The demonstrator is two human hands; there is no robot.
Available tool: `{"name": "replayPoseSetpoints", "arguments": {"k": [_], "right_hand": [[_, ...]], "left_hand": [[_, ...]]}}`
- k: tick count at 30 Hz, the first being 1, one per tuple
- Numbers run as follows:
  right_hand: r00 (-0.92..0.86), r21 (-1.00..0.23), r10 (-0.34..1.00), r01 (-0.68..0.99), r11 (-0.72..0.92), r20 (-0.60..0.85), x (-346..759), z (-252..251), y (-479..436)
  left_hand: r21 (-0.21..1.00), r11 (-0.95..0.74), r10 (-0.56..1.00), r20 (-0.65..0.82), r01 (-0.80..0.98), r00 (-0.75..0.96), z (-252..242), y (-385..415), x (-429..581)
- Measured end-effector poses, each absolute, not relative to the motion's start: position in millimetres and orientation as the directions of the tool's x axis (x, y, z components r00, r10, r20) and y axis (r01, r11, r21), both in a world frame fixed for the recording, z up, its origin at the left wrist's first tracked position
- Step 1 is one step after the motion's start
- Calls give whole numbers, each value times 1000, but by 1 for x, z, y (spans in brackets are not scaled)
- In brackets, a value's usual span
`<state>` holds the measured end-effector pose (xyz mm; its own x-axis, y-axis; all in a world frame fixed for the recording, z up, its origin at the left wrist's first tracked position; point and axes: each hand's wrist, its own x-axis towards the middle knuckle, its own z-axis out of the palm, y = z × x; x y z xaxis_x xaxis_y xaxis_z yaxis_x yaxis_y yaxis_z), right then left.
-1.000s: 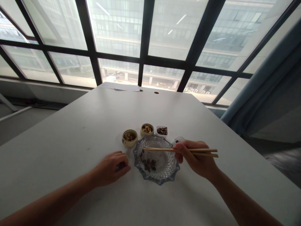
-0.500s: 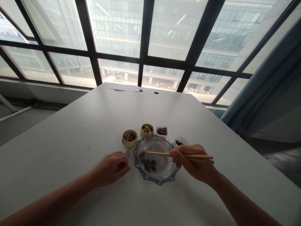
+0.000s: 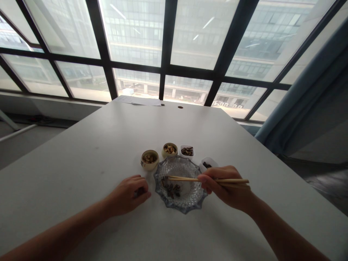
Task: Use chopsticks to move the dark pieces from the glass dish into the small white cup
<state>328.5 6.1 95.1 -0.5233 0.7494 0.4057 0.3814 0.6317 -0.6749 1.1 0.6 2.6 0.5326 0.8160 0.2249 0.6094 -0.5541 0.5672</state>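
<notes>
My right hand (image 3: pixel 227 186) holds a pair of wooden chopsticks (image 3: pixel 187 178) level over a scalloped glass dish (image 3: pixel 190 197). Their tips reach the dish's left side, just above a small heap of dark seeds (image 3: pixel 171 188). My left hand (image 3: pixel 130 195) rests on the white table just left of the dish, its fingers curled and nothing visible in them. Behind the dish stand two small tan cups of nuts (image 3: pixel 149 159) (image 3: pixel 170 149) and two small white dishes (image 3: pixel 187 151) (image 3: pixel 207 165) with dark seeds.
The white table (image 3: pixel 81 163) stretches away to a big window with black frames. A sheet of paper (image 3: pixel 138 100) lies at the far edge. A blue-grey curtain (image 3: pixel 307 90) hangs at the right.
My right hand has come down and slightly left, bringing the chopstick tips lower toward the dark seeds in the glass dish. The left hand has stayed put.
</notes>
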Motion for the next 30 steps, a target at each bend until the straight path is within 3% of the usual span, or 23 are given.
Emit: {"name": "replayPoseSetpoints", "arguments": {"k": [5,9,14,17,19,26,30], "right_hand": [[-559,-636,715,381,671,419,325,94,4],[-522,-696,752,359,622,403,326,91,6],[-181,-931,939,171,323,293,338,83,27],[-52,-979,978,20,205,203,348,85,42],[-32,-979,978,10,205,204,357,90,45],[59,-808,839,311,500,541,406,131,18],[-2,-695,880,612,377,475,417,145,8]], "left_hand": [[578,-546,819,217,607,532,5,0,2],[572,-548,820,222,610,528,3,1,1],[567,-547,820,218,616,528,1,1,1],[564,-546,821,215,620,528,3,1,1],[565,-545,822,216,620,526,4,1,2],[568,-544,821,211,617,530,3,1,3],[567,-540,825,211,622,524,0,2,3]]}}
